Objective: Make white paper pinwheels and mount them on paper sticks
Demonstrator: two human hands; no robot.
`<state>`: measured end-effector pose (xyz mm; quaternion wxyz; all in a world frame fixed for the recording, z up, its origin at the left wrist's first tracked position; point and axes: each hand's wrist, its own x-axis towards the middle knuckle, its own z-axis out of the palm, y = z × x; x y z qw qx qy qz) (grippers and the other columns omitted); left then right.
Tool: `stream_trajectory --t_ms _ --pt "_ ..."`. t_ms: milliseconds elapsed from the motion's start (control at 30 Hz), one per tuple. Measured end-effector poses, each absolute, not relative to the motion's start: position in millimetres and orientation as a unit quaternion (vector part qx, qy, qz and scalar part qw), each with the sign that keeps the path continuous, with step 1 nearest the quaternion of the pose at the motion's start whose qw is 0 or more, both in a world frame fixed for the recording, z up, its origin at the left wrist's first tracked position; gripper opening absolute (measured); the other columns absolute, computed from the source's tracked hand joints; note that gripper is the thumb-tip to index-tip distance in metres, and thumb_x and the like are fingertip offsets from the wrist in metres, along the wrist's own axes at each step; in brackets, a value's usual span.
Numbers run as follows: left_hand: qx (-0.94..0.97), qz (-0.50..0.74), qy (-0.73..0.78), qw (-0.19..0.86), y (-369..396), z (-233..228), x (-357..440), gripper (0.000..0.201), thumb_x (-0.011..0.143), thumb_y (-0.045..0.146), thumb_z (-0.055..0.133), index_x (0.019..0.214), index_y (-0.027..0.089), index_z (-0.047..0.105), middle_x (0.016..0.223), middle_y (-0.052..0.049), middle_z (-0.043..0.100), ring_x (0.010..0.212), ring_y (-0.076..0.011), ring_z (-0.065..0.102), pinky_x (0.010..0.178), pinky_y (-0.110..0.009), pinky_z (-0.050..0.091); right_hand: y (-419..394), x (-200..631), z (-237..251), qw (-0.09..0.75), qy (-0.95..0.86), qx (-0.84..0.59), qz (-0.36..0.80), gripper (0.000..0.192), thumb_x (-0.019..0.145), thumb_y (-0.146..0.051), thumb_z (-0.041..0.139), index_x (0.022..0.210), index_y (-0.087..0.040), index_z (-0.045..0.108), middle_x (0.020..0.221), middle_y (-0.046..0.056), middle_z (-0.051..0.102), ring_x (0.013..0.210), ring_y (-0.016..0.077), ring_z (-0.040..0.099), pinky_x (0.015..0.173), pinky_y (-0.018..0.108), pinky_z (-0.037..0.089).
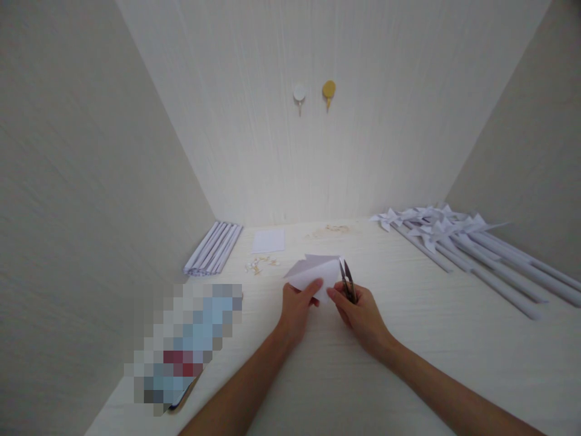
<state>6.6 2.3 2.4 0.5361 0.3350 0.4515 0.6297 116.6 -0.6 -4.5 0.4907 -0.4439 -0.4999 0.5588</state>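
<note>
A sheet of white paper (313, 274), folded or cut at its far edge, is held up over the middle of the table. My left hand (297, 306) grips its near left part, with the thumb lying on top. In my right hand (361, 315) is a pair of dark scissors (348, 283), blades pointing up and away, slightly apart. The right thumb and finger also pinch the paper's right edge. The scissors' handles are mostly hidden in the palm.
Rolled paper tubes (213, 248) lie at the back left, beside a stack of white square paper (268, 240). Small pins or clips (261, 264) and thin tan pieces (333, 230) lie nearby. Paper pinwheels (438, 233) on tubes fill the right. A blurred phone-like object (190, 345) lies left.
</note>
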Motion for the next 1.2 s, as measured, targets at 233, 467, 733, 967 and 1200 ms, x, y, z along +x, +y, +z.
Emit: stream_trajectory --t_ms 233,467,733,967,1200 --pt "0.355 0.632 0.461 0.512 1.3 2.1 8.2 0.023 0.052 0.022 0.067 0.071 0.013 0.058 0.059 0.001 0.056 0.046 -0.0069 0.046 0.036 -0.017 0.035 -2.2 116.7 -1.8 0.485 -0.489 -0.411 0.597 0.023 0.066 -0.036 0.057 0.064 -0.016 0.047 0.037 -0.011 0.028 0.032 0.0023 0.020 0.030 0.017 0.013" --pt "0.337 0.652 0.462 0.498 3.4 0.7 7.1 0.022 0.053 0.023 0.066 0.071 0.013 0.057 0.059 0.001 0.056 0.046 -0.0067 0.046 0.036 -0.016 0.033 -1.5 117.8 -3.9 0.469 -0.533 -0.415 0.569 0.018 0.064 -0.031 0.059 0.068 -0.014 0.054 0.041 -0.010 0.028 0.034 0.0027 0.022 0.032 0.018 0.015" --pt "0.383 0.629 0.483 0.473 1.2 1.4 7.8 0.015 0.056 0.024 0.064 0.063 0.013 0.056 0.051 0.003 0.053 0.041 -0.0063 0.043 0.036 -0.018 0.033 -1.3 117.4 -2.1 0.478 -0.541 -0.449 0.527 0.021 0.057 -0.031 0.065 0.061 -0.015 0.052 0.043 -0.010 0.026 0.036 0.0039 0.024 0.034 0.019 0.018" --pt "0.382 0.618 0.491 0.481 0.6 2.8 9.0 0.017 0.054 0.025 0.065 0.061 0.013 0.056 0.051 0.003 0.052 0.042 -0.0063 0.043 0.037 -0.018 0.034 -1.2 116.6 -2.1 0.478 -0.532 -0.460 0.526 0.023 0.060 -0.034 0.063 0.059 -0.017 0.047 0.042 -0.009 0.031 0.036 0.0044 0.026 0.034 0.019 0.018" --pt "0.384 0.615 0.492 0.482 0.5 -0.4 8.9 0.017 0.054 0.026 0.065 0.060 0.013 0.057 0.051 0.003 0.051 0.043 -0.0065 0.042 0.037 -0.018 0.034 -2.3 115.5 0.4 0.487 -0.516 -0.459 0.535 0.025 0.060 -0.036 0.061 0.057 -0.017 0.046 0.041 -0.009 0.030 0.034 0.0034 0.023 0.033 0.019 0.016"
